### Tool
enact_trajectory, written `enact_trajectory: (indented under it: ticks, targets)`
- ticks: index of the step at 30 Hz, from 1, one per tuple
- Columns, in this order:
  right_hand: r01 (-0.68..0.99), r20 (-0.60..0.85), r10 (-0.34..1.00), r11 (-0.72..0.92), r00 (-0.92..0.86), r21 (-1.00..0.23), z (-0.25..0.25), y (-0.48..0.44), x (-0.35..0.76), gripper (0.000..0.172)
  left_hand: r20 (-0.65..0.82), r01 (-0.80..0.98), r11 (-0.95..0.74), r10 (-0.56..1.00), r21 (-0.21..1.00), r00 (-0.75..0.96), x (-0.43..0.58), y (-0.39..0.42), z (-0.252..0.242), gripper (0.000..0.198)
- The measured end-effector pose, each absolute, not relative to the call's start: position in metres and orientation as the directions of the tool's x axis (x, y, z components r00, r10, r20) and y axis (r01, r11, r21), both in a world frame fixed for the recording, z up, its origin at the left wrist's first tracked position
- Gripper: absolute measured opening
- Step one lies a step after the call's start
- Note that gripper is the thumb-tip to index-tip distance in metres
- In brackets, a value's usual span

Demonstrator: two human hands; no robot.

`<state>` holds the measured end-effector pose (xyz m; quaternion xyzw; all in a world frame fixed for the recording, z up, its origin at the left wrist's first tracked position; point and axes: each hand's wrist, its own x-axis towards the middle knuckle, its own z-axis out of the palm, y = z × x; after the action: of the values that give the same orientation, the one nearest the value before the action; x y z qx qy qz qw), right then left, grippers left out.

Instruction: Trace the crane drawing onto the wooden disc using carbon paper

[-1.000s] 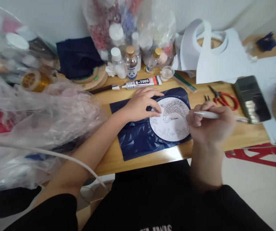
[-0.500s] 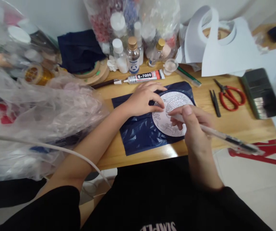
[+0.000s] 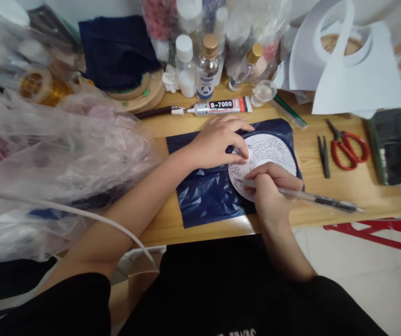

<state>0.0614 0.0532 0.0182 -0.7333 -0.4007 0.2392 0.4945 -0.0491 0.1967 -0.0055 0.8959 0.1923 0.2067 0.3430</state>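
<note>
A white paper disc printed with a line drawing of waves and feather-like curves lies on a shiny dark blue sheet on the wooden table. My left hand rests at the disc's left edge, fingers spread and fingertips on the paper and the sheet. Wrapped round a clear pen, my right hand is over the disc's lower part. The pen's tip end is low over the drawing at lower left; whether it touches the paper I cannot tell.
Behind the sheet lies a B-7000 glue tube, with small bottles beyond. Tweezers, red-handled pliers and a dark green case are at right. Plastic bags crowd the left; a white cable crosses my left forearm.
My right hand has come down and left onto the disc, bringing the pen's tip end to the drawing. My left hand keeps its place on the paper. The whole view has shifted slightly.
</note>
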Motion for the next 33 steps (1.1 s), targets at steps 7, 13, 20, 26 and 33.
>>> enact_trajectory:
  ticks: [7, 13, 20, 26, 33]
  targets:
    - [0.368, 0.003, 0.824, -0.25, 0.566, -0.895, 0.0164, 0.0549, 0.0597, 0.019, 0.255, 0.178, -0.698, 0.469, 0.693, 0.846, -0.049, 0.1978, -0.0085, 0.012]
    - [0.37, 0.004, 0.825, -0.249, 0.565, -0.895, 0.0167, 0.0552, 0.0594, 0.02, 0.274, 0.157, -0.704, 0.458, 0.692, 0.846, -0.0497, 0.1984, -0.0097, 0.009]
    - [0.379, 0.004, 0.829, -0.251, 0.559, -0.891, 0.0184, 0.0552, 0.0585, 0.021, 0.264, 0.17, -0.704, 0.462, 0.689, 0.847, -0.0504, 0.1984, -0.012, 0.007]
    - [0.373, 0.004, 0.833, -0.244, 0.554, -0.895, 0.0193, 0.0555, 0.0584, 0.022, 0.256, 0.174, -0.703, 0.461, 0.689, 0.849, -0.0503, 0.1983, -0.0119, 0.005]
    - [0.38, 0.004, 0.833, -0.248, 0.553, -0.891, 0.0184, 0.0553, 0.0591, 0.023, 0.244, 0.178, -0.697, 0.461, 0.694, 0.853, -0.0506, 0.1986, -0.0107, 0.003]
